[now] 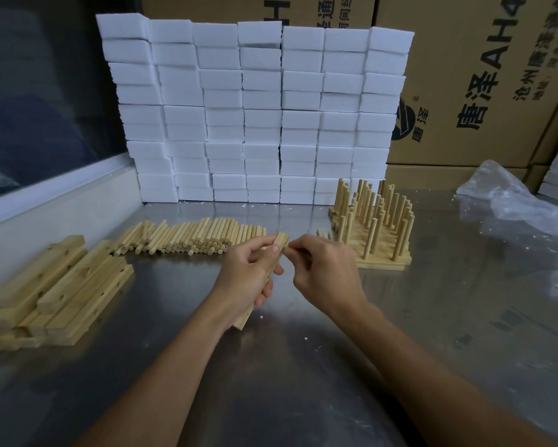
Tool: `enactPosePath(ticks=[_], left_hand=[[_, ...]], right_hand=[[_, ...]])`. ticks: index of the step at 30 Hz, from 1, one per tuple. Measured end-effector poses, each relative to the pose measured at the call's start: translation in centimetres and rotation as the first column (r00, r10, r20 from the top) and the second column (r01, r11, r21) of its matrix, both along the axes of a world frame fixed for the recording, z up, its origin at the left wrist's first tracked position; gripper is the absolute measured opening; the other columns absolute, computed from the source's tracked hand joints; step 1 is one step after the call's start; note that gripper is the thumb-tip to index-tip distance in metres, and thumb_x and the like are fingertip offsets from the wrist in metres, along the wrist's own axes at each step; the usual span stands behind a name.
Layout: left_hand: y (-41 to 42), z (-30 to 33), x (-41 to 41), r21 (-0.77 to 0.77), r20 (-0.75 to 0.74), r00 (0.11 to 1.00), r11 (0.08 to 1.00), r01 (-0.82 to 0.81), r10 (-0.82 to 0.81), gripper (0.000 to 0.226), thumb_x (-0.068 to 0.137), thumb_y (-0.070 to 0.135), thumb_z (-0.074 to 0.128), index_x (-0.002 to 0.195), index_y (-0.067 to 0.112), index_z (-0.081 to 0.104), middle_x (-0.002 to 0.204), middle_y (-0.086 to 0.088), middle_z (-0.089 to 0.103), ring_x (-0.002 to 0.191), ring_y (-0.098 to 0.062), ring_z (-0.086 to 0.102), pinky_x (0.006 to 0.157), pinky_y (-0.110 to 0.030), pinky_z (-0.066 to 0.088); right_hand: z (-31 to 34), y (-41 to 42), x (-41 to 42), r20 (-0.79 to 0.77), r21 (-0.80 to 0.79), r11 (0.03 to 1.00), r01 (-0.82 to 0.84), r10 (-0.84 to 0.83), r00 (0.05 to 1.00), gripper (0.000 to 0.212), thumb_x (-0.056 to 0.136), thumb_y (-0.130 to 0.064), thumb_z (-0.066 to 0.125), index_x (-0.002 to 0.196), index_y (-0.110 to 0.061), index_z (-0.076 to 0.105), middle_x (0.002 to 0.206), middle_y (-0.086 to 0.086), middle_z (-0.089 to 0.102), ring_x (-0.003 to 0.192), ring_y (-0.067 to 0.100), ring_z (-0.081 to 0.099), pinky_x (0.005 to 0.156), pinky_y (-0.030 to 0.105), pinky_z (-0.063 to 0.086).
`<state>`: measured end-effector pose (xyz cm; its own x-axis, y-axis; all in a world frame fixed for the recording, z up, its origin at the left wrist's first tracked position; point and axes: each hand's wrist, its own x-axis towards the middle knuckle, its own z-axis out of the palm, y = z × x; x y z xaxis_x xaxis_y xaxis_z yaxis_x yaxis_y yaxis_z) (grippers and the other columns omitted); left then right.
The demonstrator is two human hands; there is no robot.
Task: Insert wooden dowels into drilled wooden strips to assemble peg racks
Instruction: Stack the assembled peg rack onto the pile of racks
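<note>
The drilled strip [272,269] sits in the left hand [248,279], whose fingers and thumb curl round its middle; its long axis runs from the lower end, just below that palm, up and away to the top end, which pokes out above the thumb. The right hand [322,269], just beside it, pinches something small against the strip's upper end, probably a dowel, though I cannot tell. The loose dowels [187,237] lie beyond the left hand, the finished racks [377,227] beyond the right, so the left is nearer the supply.
</note>
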<state>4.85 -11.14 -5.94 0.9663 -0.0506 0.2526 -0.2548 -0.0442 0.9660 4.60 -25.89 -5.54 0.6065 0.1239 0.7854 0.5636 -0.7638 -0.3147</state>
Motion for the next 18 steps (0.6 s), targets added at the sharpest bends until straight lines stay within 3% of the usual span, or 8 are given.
enactPosePath(ticks=[3,6,10,12,15,16,18], left_hand=[[0.0,0.0,0.0,0.063,0.066,0.998,0.998,-0.024,0.02,0.025,0.101,0.021,0.055,0.123,0.024,0.066,0.077,-0.009,0.062,0.044,-0.02,0.045,0.036,-0.021,0.032],[0.2,0.1,0.0,0.116,0.126,0.991,0.992,-0.054,0.039,0.026,0.1,0.02,0.057,0.124,0.024,0.066,0.077,-0.009,0.061,0.048,-0.024,0.044,0.035,-0.021,0.032],[0.3,0.2,-0.1,0.138,0.156,0.987,0.989,-0.051,0.029,0.029,0.099,0.015,0.058,0.125,0.024,0.066,0.076,-0.006,0.06,0.047,-0.022,0.044,0.035,-0.02,0.032],[0.1,0.2,-0.1,0.154,0.158,0.987,0.987,-0.047,0.023,0.031,0.099,0.015,0.058,0.127,0.024,0.065,0.077,-0.007,0.06,0.047,-0.022,0.044,0.036,-0.02,0.033],[0.0,0.1,-0.2,0.141,0.141,0.99,0.989,-0.049,0.029,0.031,0.1,0.017,0.055,0.129,0.022,0.064,0.077,-0.009,0.059,0.048,-0.025,0.043,0.035,-0.02,0.032],[0.0,0.1,-0.2,0.145,0.142,0.989,0.988,-0.049,0.029,0.03,0.1,0.018,0.055,0.129,0.023,0.064,0.078,-0.01,0.06,0.048,-0.026,0.044,0.035,-0.021,0.033],[0.2,0.1,-0.3,0.147,0.149,0.988,0.988,-0.048,0.026,0.029,0.1,0.018,0.056,0.126,0.025,0.065,0.078,-0.011,0.06,0.048,-0.026,0.045,0.036,-0.022,0.033]], right_hand=[[0.4,0.1,0.0,-0.189,0.174,0.985,-0.008,0.041,0.981,0.013,0.09,-0.018,0.069,0.083,-0.008,0.074,0.065,-0.001,0.068,0.057,0.012,0.062,0.057,0.032,0.051],[1.0,-0.1,0.4,-0.423,0.431,0.902,0.008,0.195,0.885,0.018,0.09,-0.02,0.07,0.074,-0.013,0.072,0.057,-0.007,0.066,0.048,0.0,0.056,0.047,0.014,0.041],[1.4,-1.0,0.6,-0.546,0.677,0.735,0.034,0.471,0.693,0.023,0.092,-0.018,0.068,0.077,-0.002,0.072,0.057,-0.001,0.063,0.041,0.003,0.045,0.039,0.016,0.034],[1.0,-0.8,0.4,-0.518,0.614,0.789,0.012,0.392,0.76,0.021,0.092,-0.018,0.068,0.077,-0.004,0.071,0.058,-0.001,0.064,0.043,0.003,0.048,0.041,0.016,0.037],[0.3,0.0,0.1,-0.335,0.263,0.965,0.006,0.086,0.938,0.018,0.093,-0.019,0.065,0.077,-0.012,0.067,0.058,-0.002,0.063,0.05,0.009,0.053,0.05,0.022,0.041],[0.3,0.3,0.1,-0.319,0.213,0.977,0.025,0.046,0.947,0.017,0.093,-0.02,0.064,0.077,-0.014,0.067,0.058,-0.003,0.061,0.051,0.01,0.053,0.051,0.023,0.041],[0.6,0.2,0.5,-0.389,0.27,0.962,0.031,0.08,0.918,0.019,0.093,-0.021,0.065,0.076,-0.014,0.068,0.06,-0.004,0.061,0.053,0.009,0.052,0.052,0.024,0.042]])
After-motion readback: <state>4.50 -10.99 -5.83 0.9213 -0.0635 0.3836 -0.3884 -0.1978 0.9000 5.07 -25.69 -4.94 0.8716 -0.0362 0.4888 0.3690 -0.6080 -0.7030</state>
